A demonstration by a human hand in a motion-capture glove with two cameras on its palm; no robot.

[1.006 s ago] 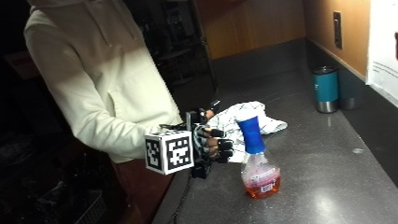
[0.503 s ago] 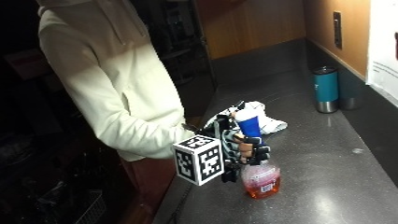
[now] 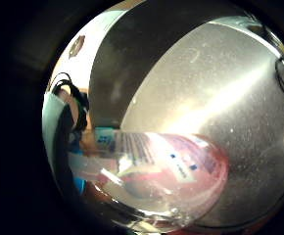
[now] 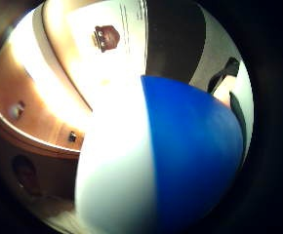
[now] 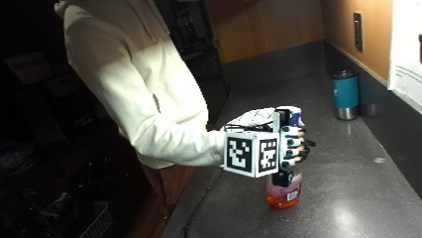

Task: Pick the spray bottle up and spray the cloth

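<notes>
1 gloved right hand [image 5: 290, 146] has its fingers [image 5: 300, 148] curled round the neck of the spray bottle [image 5: 285, 191], which stands upright on the dark desk [image 5: 342, 198]. just behind the hand lies the white cloth [image 5: 254, 118]. 1 teal tumbler [image 5: 344, 95] stands well apart.

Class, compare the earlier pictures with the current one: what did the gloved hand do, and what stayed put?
The gloved right hand moved from beside the spray bottle onto its neck, and its fingers now curl around it. The bottle still stands on the counter. The cloth and the teal tumbler stayed where they were.
</notes>
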